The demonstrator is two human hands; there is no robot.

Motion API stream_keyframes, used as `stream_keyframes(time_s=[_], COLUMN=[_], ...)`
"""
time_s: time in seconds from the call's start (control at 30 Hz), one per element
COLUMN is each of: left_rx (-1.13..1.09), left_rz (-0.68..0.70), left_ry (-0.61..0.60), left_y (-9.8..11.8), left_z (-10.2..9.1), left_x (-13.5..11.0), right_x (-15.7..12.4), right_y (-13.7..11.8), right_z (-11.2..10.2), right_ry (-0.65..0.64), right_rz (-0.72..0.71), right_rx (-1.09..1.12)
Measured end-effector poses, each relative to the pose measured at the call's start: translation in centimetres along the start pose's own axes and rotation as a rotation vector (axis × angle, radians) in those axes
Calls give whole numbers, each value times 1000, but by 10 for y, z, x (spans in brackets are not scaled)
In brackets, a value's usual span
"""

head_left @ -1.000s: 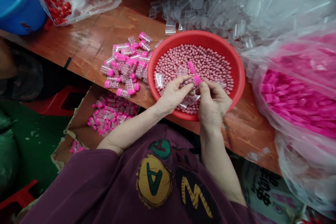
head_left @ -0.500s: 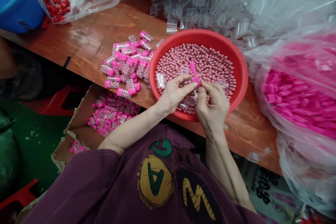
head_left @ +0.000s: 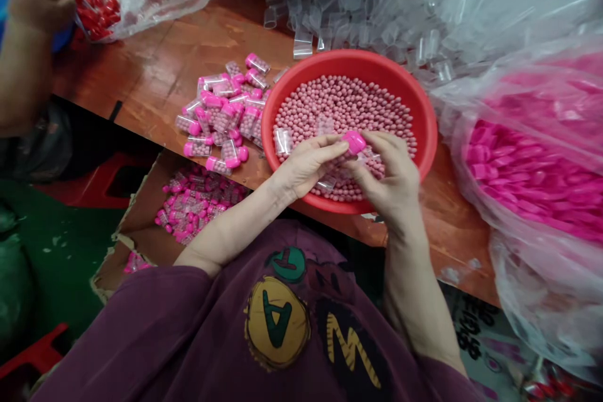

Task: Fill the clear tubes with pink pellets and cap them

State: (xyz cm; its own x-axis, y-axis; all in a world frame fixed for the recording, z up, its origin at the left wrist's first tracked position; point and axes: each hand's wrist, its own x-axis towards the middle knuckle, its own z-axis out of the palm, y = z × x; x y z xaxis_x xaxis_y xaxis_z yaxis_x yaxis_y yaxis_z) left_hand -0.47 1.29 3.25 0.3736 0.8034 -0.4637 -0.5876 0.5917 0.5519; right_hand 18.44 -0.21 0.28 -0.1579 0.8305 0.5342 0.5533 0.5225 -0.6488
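The left hand [head_left: 306, 168] stays clamped on a small, bright-pink plastic cap [head_left: 354, 142] above the round red plastic basin [head_left: 348, 63], set near the brown wooden counter's [head_left: 151, 88] front edge, perhaps to catch strays; the right hand's [head_left: 396, 179] thumb and fingers stand apart alongside.

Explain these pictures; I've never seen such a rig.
There is no machine here: a person works with two bare hands, seen by one camera worn on the head, looking down. The left hand pinches a pink cap; what is under it is mostly hidden. The right hand, thumb and forefinger apart, is next to it; whether it touches is hard to tell. Beneath both is a red basin of pink beads, on a wooden table. To its left lies a pile of pink-capped tubes, behind it loose clear tubes, to its right a bag of pink pieces. A co-worker's arm shows at upper left.
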Motion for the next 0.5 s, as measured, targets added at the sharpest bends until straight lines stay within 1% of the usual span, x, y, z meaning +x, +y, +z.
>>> stream_keyframes(time_s=[0.03,0.1,0.23,0.33,0.4,0.5], left_rx=[-13,-17,75,204,403,800], left_rz=[-11,-19,37,109,251,529], left_ry=[9,27,23,-46,-32,95], left_y=[1,1,-2,-8,-14,-23], left_z=[2,3,-1,-7,-11,-16], left_x=[0,-1,0,3,6,11], right_x=[-7,-17,-19,-14,-12,-13], right_y=[0,1,8,14,15,13], right_z=[1,8,26,28,26,26], right_ry=[-40,-63,12,43,59,67], right_rz=[-53,-112,-192,-224,-262,-312], right_rx=[-84,-215,-337,-396,-422,-449])
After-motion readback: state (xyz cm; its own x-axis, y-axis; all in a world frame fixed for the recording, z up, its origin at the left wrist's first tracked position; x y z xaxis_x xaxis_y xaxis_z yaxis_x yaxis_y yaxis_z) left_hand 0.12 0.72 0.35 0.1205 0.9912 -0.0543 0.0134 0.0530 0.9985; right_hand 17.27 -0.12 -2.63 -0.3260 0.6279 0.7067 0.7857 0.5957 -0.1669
